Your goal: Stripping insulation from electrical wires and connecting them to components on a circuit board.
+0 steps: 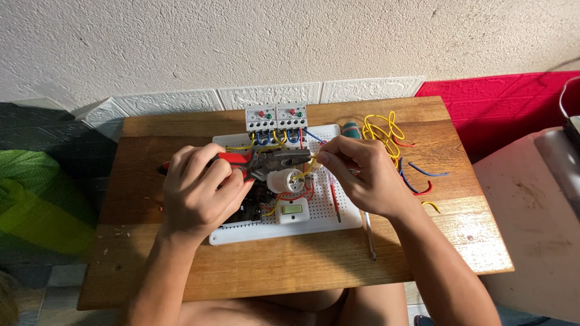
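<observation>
I see left hand (196, 190) clenched on red-handled pliers (266, 162), frame centre, nose at yellow wire (304, 172). Right hand (362, 175) fingers pinch same wire above white board (347, 217). My advice: keep wire taut, squeeze gently, steady wrist on bench (272, 265).

The left hand (196, 193) covers most of the red handles of the pliers (275, 162) and hides the dark component beneath it on the white perforated board (338, 214). The right hand (362, 175) conceals the near end of the yellow wire (304, 173) it pinches and most of the screwdriver (370, 232), and whether the plier tips bite the wire is too small to tell. At the right edge, a dark object (573, 121) is cut off.
</observation>
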